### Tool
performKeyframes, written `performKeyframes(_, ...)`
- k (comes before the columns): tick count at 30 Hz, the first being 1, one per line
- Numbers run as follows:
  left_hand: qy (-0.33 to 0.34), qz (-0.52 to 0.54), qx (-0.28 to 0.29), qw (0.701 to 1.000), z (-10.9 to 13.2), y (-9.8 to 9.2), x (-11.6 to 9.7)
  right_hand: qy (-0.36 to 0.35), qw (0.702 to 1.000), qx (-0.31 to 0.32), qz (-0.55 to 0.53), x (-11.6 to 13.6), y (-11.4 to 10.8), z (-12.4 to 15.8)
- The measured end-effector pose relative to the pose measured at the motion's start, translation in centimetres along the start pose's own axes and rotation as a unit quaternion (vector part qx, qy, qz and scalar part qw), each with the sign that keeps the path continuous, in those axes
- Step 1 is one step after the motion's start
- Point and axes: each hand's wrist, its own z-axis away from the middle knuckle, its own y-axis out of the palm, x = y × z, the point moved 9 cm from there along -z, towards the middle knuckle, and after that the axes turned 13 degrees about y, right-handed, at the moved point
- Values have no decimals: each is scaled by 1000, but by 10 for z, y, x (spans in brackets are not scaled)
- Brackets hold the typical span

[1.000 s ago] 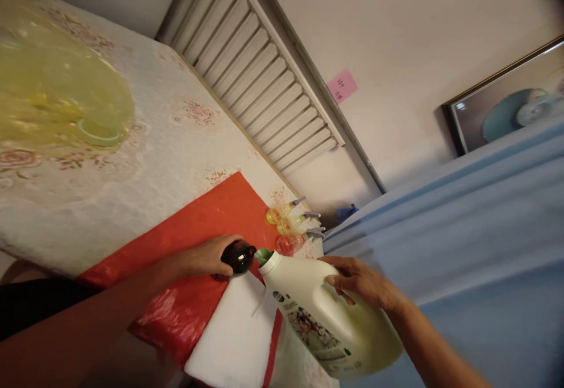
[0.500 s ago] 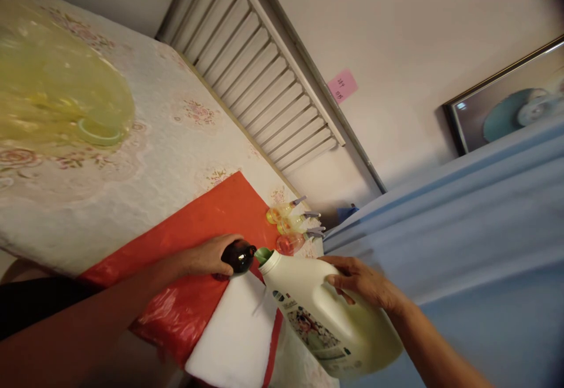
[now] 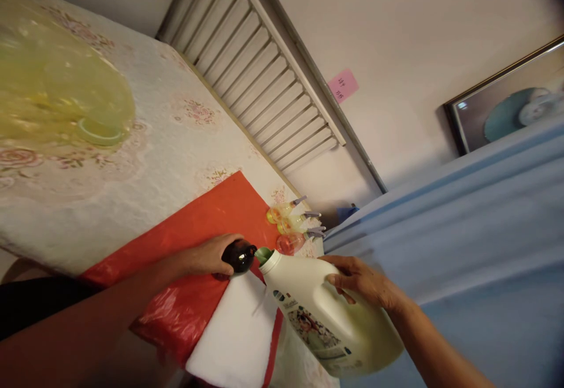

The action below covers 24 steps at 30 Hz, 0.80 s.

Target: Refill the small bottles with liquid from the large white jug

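Note:
My left hand (image 3: 214,255) is wrapped around a dark brown bottle (image 3: 240,256), whose narrow neck points to the right. In my right hand (image 3: 359,282) is the handle of a large pale green detergent jug (image 3: 335,317) with a printed label. The jug is tilted, and its green spout (image 3: 264,255) meets the mouth of the bottle or is right beside it. Whether liquid is flowing cannot be made out. Under the bottle are a red plastic sheet (image 3: 198,217) and a folded white cloth (image 3: 235,332).
Small bottles with pump or spray tops (image 3: 288,220) stand beyond the red sheet. A yellow translucent plastic bag (image 3: 57,82) lies on the flowered tablecloth (image 3: 163,153). Behind are a radiator (image 3: 264,64), a blue curtain (image 3: 484,217), a framed picture (image 3: 515,106) and a pink note (image 3: 342,85).

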Motion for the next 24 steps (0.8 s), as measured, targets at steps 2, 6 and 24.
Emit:
performKeyframes(2, 0, 3, 1, 1000, 1, 0, -1, 3, 1000, -2, 1, -1, 0, 0)
performKeyframes(6, 1, 2, 4, 1000, 1, 0, -4, 0, 1000, -3, -1, -2, -1, 0)
performKeyframes(24, -8, -3, 2, 1000, 1, 0, -1, 2, 1000, 1, -3, 0, 0, 0)
